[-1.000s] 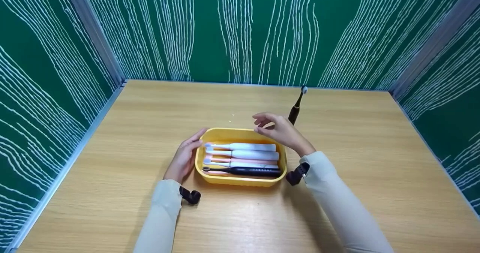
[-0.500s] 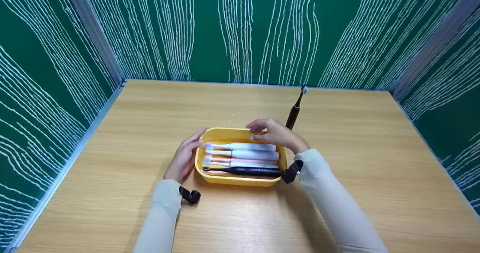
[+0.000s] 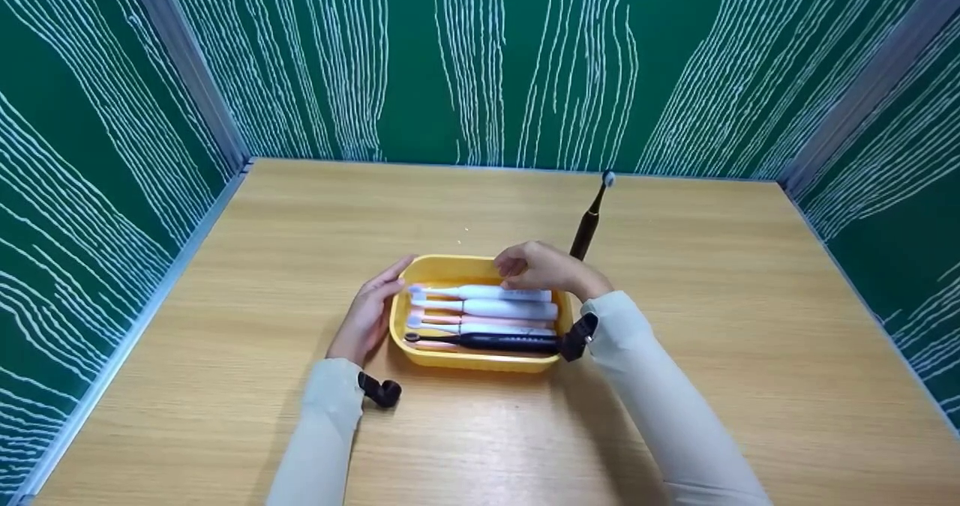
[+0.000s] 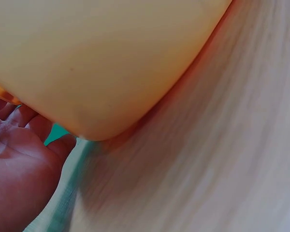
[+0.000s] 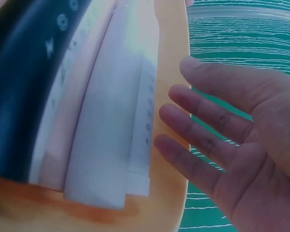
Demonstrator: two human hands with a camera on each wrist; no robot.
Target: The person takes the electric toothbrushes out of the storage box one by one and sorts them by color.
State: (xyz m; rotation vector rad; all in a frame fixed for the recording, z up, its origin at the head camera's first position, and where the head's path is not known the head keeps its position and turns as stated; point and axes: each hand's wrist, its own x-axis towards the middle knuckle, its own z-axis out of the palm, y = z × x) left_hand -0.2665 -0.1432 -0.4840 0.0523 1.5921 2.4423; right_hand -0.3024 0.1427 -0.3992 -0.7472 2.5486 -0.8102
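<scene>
Head view: the yellow tray is set on the desk, its left side held by the curled left grip. At least 5 toothbrushes are laid inside; a dark toothbrush is seen outside, beyond the right grip.

Left wrist view: the tray's outer wall is backed by fingers, a steadying hold best left firm.

Right wrist view: the right grip is loosely spread, nothing held, beside the outermost white toothbrush; a light fingertip touch is advised, lest the row be disturbed.
</scene>
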